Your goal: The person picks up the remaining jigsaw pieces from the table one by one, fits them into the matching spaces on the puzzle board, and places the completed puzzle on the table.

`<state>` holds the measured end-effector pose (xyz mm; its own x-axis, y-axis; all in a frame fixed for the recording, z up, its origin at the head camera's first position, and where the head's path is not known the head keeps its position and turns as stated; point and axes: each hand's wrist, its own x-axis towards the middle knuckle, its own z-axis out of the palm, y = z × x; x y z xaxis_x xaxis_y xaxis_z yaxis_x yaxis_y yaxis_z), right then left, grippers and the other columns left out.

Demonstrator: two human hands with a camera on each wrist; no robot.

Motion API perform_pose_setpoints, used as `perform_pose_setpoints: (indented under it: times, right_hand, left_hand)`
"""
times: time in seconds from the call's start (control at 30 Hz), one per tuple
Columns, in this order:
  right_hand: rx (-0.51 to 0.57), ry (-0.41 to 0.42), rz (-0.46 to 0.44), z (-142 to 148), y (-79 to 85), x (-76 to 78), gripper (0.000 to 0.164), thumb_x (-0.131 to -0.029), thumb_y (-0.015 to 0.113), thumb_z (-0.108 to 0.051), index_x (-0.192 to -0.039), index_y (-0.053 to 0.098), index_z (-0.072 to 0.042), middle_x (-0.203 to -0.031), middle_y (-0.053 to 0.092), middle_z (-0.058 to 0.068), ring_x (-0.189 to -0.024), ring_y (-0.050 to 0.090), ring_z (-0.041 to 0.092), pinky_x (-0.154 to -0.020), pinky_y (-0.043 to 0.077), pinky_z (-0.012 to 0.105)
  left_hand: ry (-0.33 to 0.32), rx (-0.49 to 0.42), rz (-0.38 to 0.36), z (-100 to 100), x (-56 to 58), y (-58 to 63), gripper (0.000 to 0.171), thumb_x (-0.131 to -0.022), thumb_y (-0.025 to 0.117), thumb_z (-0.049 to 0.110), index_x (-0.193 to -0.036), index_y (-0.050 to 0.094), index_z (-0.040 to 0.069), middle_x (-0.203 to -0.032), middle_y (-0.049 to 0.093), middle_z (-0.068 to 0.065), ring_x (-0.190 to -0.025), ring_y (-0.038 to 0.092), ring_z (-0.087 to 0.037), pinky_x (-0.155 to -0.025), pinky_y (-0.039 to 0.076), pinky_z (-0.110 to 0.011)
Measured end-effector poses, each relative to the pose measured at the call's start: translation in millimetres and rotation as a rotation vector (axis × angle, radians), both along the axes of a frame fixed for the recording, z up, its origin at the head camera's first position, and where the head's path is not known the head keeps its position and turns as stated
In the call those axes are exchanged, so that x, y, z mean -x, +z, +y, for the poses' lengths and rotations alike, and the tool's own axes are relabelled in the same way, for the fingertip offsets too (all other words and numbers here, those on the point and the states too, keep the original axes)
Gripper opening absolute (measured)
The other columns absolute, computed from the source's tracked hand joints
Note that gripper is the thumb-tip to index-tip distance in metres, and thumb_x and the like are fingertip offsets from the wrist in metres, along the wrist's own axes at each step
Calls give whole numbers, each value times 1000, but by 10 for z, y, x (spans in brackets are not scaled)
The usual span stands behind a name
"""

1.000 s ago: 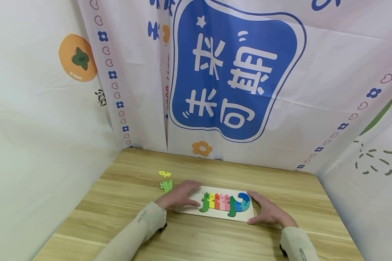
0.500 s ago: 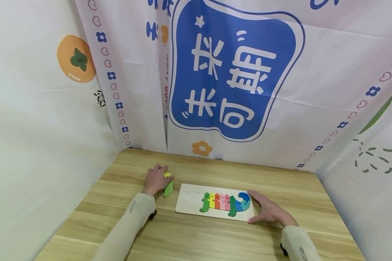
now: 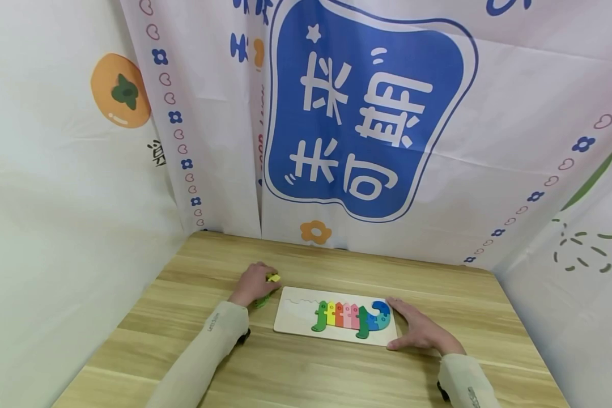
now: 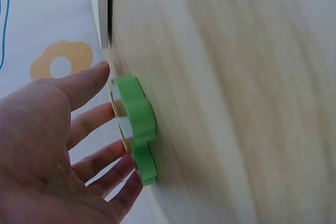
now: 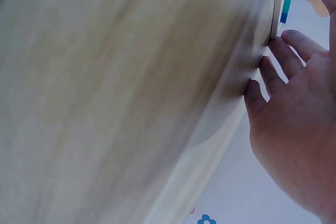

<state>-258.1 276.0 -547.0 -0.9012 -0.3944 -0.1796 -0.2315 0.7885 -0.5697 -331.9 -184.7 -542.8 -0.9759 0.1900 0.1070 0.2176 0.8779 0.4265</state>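
At the left of the head view my left hand (image 3: 253, 284) pinches a small yellow puzzle piece (image 3: 273, 278) between thumb and fingers. Just below it lies a green crocodile-head piece (image 3: 262, 302), partly hidden by the hand; the left wrist view shows its wavy green edge (image 4: 139, 114) beyond the fingers. A pale wooden puzzle board (image 3: 296, 320) lies to the right, its left part bare. Colourful crocodile body and tail pieces (image 3: 347, 315) sit in its right part. My right hand (image 3: 419, 330) rests at the board's right end, thumb and fingertips touching its corners, fingers fairly straight.
The wood-grain table (image 3: 306, 374) reaches back to a printed cloth (image 3: 296, 226) that hangs behind it. White cloth walls (image 3: 71, 198) stand on the left and right sides.
My left hand has left the board's left part, reached to the loose pieces and picked up the yellow one, now shifting slightly right. The right hand and board have stayed put.
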Motion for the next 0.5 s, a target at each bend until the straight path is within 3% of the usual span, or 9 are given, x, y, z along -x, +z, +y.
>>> perform_pose_setpoints:
  times: [0.23,0.33,0.5]
  right_hand:
    - [-2,-2,-1,-4,-8,-1,122,-70,95,-46,-163,27,-4,-168,25,26,-153,21,53,-122,22,71]
    - [-4,-4,3,-6,-5,-1,122,-70,95,-46,-163,28,-4,-168,26,26,-153,22,53,-121,23,71]
    - [-8,-3,4,-9,-3,3,122,-70,95,-46,-163,28,-5,-168,26,26,-153,22,53,-121,23,71]
  left_hand:
    - [78,-14,-7,19,31,-35,74,-90,81,35,-145,53,-7,-146,53,-32,-134,51,-50,-112,45,-60]
    - [103,-2,-6,21,55,-46,74,-90,82,34,-144,54,-8,-143,56,-32,-131,54,-50,-111,47,-59]
    - [82,-5,23,19,78,-41,67,-88,84,26,-139,57,-10,-133,62,-32,-122,60,-48,-104,52,-57]
